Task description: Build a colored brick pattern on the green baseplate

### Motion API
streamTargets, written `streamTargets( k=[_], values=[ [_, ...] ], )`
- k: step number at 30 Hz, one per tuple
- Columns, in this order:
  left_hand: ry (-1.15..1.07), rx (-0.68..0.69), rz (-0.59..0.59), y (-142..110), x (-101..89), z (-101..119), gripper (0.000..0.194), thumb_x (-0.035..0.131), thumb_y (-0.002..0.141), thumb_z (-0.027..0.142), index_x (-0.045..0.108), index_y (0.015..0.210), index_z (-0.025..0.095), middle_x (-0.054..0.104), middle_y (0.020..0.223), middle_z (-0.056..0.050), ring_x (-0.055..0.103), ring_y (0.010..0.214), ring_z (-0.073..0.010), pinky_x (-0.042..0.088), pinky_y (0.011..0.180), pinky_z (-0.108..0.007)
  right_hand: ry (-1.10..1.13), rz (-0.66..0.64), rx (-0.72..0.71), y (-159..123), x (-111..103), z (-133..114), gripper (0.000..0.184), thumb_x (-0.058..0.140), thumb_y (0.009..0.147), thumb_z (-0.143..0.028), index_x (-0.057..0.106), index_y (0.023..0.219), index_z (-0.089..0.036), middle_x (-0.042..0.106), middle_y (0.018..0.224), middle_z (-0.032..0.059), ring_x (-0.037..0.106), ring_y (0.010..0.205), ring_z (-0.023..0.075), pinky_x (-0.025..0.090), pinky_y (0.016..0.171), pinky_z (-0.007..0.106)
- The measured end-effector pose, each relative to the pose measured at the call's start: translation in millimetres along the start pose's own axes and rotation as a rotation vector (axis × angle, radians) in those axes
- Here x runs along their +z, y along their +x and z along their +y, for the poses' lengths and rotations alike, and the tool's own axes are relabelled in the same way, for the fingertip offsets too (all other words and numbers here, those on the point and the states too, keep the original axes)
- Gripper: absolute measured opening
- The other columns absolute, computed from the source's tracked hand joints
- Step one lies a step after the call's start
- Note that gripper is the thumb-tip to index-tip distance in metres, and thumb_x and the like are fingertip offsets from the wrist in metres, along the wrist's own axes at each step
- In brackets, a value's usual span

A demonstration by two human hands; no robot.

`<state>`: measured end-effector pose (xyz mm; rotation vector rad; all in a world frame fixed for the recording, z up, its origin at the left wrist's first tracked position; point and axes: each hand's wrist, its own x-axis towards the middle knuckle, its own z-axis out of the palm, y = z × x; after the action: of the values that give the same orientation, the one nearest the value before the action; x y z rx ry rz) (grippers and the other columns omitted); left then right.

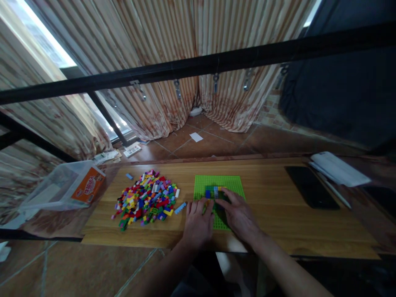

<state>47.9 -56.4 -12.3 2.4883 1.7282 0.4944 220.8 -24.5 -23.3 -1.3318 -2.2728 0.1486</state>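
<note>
A bright green studded baseplate (235, 181) lies on the wooden board. Near its middle stands a small build of toy bricks (212, 189) in blue, green, light blue and yellow. My left hand (199, 220) is over the plate's left edge, fingers curled together with the tips at the build's near side; what they hold is hidden. From the right, my right hand (239, 212) reaches onto the plate, its thumb and index finger closed about the bricks beside a light blue brick (215, 192). Both hands partly cover the build. A loose light blue brick (180, 208) lies left of my left hand.
A big pile of mixed toy bricks (148, 198) sits left on the wooden board (266, 173). Further left is a clear plastic bin (55, 181) with an orange label. On the right are a black flat slab (312, 187) and a white object (340, 168). A dark rail (192, 68) crosses beyond.
</note>
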Motion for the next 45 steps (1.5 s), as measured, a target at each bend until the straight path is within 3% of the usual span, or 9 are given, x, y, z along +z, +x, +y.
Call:
streamTargets(
  k=[13,24,29,34,39,45],
  values=[
    [-0.001,0.012,-0.104,2.4,0.0,3.2,0.042,0.042,0.090,0.024,0.051,0.130,0.015,0.052,0.131,-0.014,0.047,0.115,-0.0296,0.035,0.101,-0.054,-0.305,-0.114,-0.019,-6.9,-6.0,-21.3,0.047,0.045,0.077,0.000,0.065,0.116,-0.016,0.053,0.135,0.0153,0.053,0.113,0.0280,0.043,0.094,0.044],
    [-0.035,-0.005,-0.103,3.8,8.2,2.7,0.042,0.045,0.087,0.021,0.051,0.128,0.014,0.051,0.133,-0.013,0.045,0.117,-0.0282,0.029,0.107,-0.056,-0.329,-0.197,0.038,0.1,-4.4,-27.5,0.053,0.038,0.074,0.005,0.066,0.115,-0.015,0.056,0.133,0.0137,0.054,0.116,0.0257,0.042,0.098,0.041],
    [-0.008,0.017,-0.014,-1.3,10.4,3.8,0.038,0.038,0.091,0.019,0.052,0.126,0.016,0.051,0.131,-0.011,0.046,0.116,-0.0261,0.032,0.106,-0.052,-0.312,-0.144,0.043,-7.7,-0.3,-20.8,0.062,0.036,0.071,0.006,0.064,0.120,-0.021,0.058,0.130,0.0107,0.054,0.116,0.0238,0.044,0.098,0.041],
    [-0.036,0.028,0.036,-4.3,10.4,3.6,0.036,0.041,0.091,0.021,0.053,0.124,0.015,0.052,0.126,-0.011,0.049,0.108,-0.0240,0.039,0.100,-0.044,-0.271,-0.019,0.076,-28.6,18.9,-13.1,0.068,0.037,0.070,0.005,0.056,0.130,-0.022,0.053,0.134,0.0112,0.049,0.122,0.0252,0.045,0.098,0.043],
    [-0.061,0.008,0.043,-4.2,11.8,3.1,0.037,0.043,0.090,0.022,0.053,0.125,0.014,0.051,0.128,-0.011,0.047,0.114,-0.0260,0.038,0.102,-0.046,-0.216,0.084,0.089,-37.1,33.6,-10.0,0.065,0.040,0.073,0.001,0.054,0.132,-0.023,0.049,0.137,0.0115,0.046,0.125,0.0255,0.043,0.100,0.044],
    [-0.103,0.007,0.066,-4.8,14.7,1.7,0.037,0.042,0.090,0.019,0.053,0.125,0.016,0.051,0.130,-0.011,0.046,0.118,-0.0254,0.034,0.105,-0.050,-0.212,0.093,0.076,-34.7,30.6,-10.2,0.068,0.042,0.072,0.001,0.052,0.134,-0.026,0.050,0.136,0.0099,0.049,0.121,0.0246,0.044,0.098,0.045]
  ],
)
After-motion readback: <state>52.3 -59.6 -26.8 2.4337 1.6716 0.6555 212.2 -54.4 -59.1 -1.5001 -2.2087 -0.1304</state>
